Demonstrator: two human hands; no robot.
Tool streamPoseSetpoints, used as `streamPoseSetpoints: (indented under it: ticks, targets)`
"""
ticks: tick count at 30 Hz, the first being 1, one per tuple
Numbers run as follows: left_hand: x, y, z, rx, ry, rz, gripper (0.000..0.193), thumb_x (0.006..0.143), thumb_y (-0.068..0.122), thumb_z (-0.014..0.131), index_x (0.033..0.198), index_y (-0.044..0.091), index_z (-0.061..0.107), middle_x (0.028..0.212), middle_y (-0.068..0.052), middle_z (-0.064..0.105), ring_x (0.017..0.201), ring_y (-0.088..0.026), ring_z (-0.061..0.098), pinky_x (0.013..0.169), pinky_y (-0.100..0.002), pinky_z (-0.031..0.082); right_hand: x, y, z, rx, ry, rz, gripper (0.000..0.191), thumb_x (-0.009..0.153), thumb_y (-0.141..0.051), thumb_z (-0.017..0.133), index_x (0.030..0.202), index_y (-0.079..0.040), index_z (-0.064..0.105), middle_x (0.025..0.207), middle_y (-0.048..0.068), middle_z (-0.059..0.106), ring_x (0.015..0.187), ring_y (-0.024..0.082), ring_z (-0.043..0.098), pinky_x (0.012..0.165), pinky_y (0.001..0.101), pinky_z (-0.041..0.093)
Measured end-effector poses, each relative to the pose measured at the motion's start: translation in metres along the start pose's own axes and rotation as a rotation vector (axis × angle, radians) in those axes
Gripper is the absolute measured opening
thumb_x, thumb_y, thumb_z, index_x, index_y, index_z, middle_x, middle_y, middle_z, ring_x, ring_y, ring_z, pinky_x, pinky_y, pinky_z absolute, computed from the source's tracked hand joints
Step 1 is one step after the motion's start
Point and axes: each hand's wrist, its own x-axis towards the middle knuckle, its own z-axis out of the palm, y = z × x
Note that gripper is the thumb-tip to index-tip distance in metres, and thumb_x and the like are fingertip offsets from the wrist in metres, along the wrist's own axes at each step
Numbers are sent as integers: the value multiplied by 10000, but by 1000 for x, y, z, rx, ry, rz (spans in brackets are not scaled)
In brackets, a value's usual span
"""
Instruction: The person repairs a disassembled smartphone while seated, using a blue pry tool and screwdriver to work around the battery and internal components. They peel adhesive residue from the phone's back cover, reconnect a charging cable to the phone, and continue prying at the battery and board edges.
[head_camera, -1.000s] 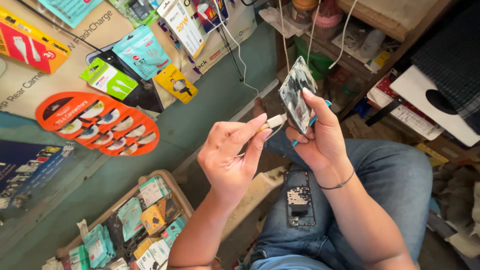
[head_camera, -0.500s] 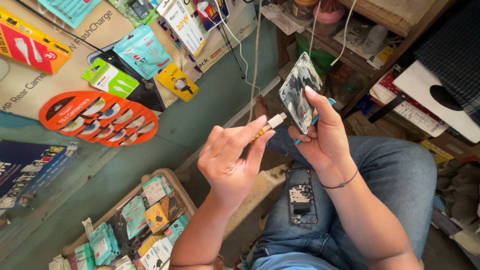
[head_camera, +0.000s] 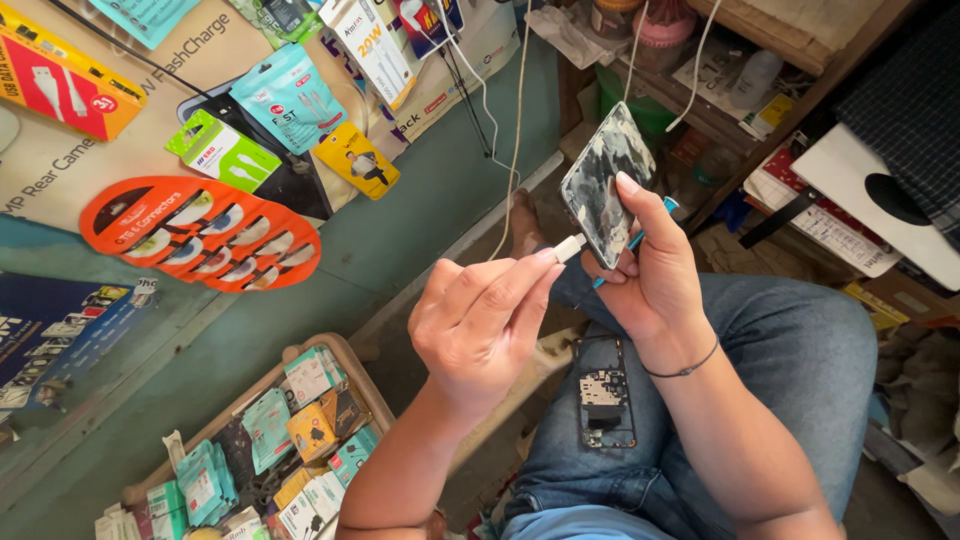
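Note:
My right hand (head_camera: 655, 275) grips a phone (head_camera: 607, 180) with a scuffed, mottled grey back, held upright in front of me. A thin blue tool (head_camera: 640, 235) is tucked under the same fingers. My left hand (head_camera: 480, 320) pinches the white plug of a charging cable (head_camera: 568, 246) between thumb and forefinger. The plug tip sits right at the phone's lower edge. The white cable runs up and away from the plug. A bare phone frame with a circuit board (head_camera: 605, 392) lies on my jeans-clad thigh, below both hands.
A wooden tray (head_camera: 345, 365) of small packaged accessories stands at lower left. Packaged cables and an orange card of connectors (head_camera: 200, 232) hang on the green wall at left. Cluttered shelves with boxes, papers and a pink jar (head_camera: 670, 22) fill the upper right.
Both hands have hardly moved. The plug tip has come slightly closer to the phone's lower edge, and the view has shifted a little.

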Motion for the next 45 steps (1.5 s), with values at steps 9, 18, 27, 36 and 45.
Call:
streamPoseSetpoints:
  ticks: [9, 18, 27, 36, 45]
  targets:
    - [4, 3, -9, 96, -68, 50, 278, 879, 44, 885, 1110, 91, 738, 928, 2, 686, 712, -184, 543, 643, -321, 454, 0, 2, 5, -67, 12, -121, 126, 1054, -200, 671, 1022, -82, 646, 767, -37, 621, 494, 21, 376, 438, 194, 273]
    - [3, 3, -8, 104, -50, 67, 290, 877, 30, 886, 1115, 76, 727, 918, -10, 664, 709, -188, 539, 634, -324, 450, -13, -4, 19, -220, 59, -274, 109, 1023, -193, 652, 1061, -105, 600, 823, -21, 636, 484, 19, 359, 441, 198, 256]
    - [-5, 0, -2, 87, -5, 48, 284, 861, 12, 881, 1099, 70, 737, 918, -18, 679, 714, -191, 556, 642, -325, 459, -13, -5, 14, -235, 57, -323, 102, 1044, -138, 664, 1100, -100, 588, 869, -12, 632, 529, 32, 379, 480, 205, 267]
    - [-22, -9, 6, 61, 70, -12, 264, 861, 9, 871, 1081, 65, 737, 920, -32, 696, 747, -196, 598, 678, -316, 484, -11, -2, 13, -243, 0, -299, 85, 1029, -109, 643, 1103, -85, 612, 943, 18, 686, 511, 9, 385, 463, 190, 264]
    - [-51, -13, 13, -188, 1, -269, 768, 826, 191, 903, 1410, 62, 421, 1301, -126, 587, 1092, -245, 607, 966, -364, 499, -6, -11, 0, -803, -57, -330, 209, 965, -65, 743, 1159, -41, 667, 931, -34, 661, 736, -3, 542, 604, 171, 398]
